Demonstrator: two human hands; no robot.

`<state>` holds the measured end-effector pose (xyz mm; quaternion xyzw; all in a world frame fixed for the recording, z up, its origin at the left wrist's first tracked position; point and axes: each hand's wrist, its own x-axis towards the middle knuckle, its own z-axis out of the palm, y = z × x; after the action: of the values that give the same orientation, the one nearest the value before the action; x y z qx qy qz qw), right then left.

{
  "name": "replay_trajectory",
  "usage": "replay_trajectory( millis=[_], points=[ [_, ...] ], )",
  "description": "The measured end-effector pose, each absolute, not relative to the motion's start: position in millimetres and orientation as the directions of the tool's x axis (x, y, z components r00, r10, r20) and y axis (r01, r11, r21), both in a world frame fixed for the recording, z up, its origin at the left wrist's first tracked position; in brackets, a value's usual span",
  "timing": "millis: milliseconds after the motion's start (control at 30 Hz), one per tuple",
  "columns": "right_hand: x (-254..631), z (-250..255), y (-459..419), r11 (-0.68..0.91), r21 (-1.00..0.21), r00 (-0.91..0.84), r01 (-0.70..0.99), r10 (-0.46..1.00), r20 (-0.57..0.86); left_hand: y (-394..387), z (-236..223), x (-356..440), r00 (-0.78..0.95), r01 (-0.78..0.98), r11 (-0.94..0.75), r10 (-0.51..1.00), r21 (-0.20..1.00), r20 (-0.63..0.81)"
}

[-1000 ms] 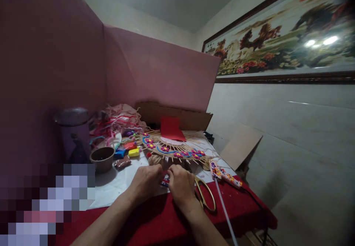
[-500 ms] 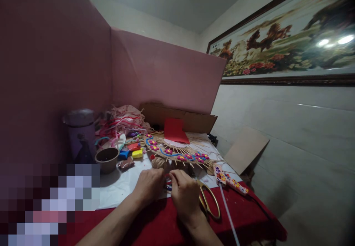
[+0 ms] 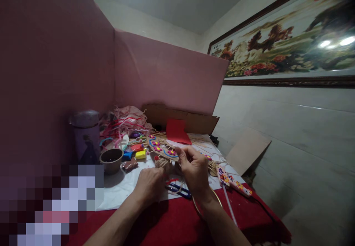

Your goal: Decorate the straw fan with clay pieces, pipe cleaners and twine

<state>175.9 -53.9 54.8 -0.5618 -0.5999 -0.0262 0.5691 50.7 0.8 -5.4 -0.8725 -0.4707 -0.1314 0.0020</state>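
My right hand [image 3: 194, 168] is lifted above the table with its fingers pinched together near a thin strand of twine; what it pinches is too small to make out. My left hand [image 3: 149, 183] rests closed on the white paper [image 3: 122, 190], beside a ball of twine [image 3: 161, 162]. Behind the hands lies a round stick-and-straw ornament [image 3: 163, 148] decorated with pink, yellow and blue clay flowers. Below my right hand lie blue and red pieces [image 3: 177, 188] and gold-handled scissors [image 3: 215, 198], partly hidden by my wrist.
A brown bowl [image 3: 111, 160], clay blocks [image 3: 137, 152], a purple lidded container [image 3: 84, 133], a heap of pink and red yarn [image 3: 124, 122], a red card [image 3: 177, 131], a flowered glue gun [image 3: 234, 183] and cardboard [image 3: 180, 118] crowd the red-clothed table [image 3: 172, 223]. Pink panels stand behind.
My right hand has risen from the table up toward the ornament, uncovering the blue and red pieces. My left hand stayed low on the paper. The view shifted slightly.
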Motion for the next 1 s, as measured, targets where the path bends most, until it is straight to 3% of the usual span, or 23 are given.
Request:
replay_trajectory(
  millis=[267, 433, 533, 633, 733, 1000],
  points=[
    [182.8, 98.9, -21.0, 0.476, -0.75, 0.376, 0.459, 0.661, 0.649, 3.4, 0.4, 41.5, 0.528, 0.821, -0.562, 0.814, 0.098, 0.242],
    [177.0, 120.4, -6.0, 0.545, -0.744, 0.399, 0.387, 0.629, 0.667, 3.8, 4.4, 38.8, 0.521, 0.829, -0.551, 0.825, 0.101, 0.219],
    [177.5, 123.7, 11.5, 0.513, -0.721, 0.399, 0.466, 0.606, 0.688, 3.3, 8.1, 36.8, 0.484, 0.853, -0.511, 0.85, 0.108, 0.207],
    [184.1, 122.0, 42.1, 0.373, -0.698, 0.367, 0.612, 0.648, 0.668, 3.2, 10.6, 33.0, 0.443, 0.877, -0.467, 0.876, 0.108, 0.193],
    [194.5, 119.3, 79.6, 0.203, -0.636, 0.285, 0.745, 0.764, 0.578, 1.9, 13.0, 30.1, 0.393, 0.907, -0.412, 0.903, 0.09, 0.176],
    [200.2, 106.9, 168.6, 0.108, -0.468, 0.033, 0.877, 0.958, 0.284, -7.5, 18.9, 38.5, 0.308, 0.938, -0.325, 0.941, 0.123, 0.137]
  ],
)
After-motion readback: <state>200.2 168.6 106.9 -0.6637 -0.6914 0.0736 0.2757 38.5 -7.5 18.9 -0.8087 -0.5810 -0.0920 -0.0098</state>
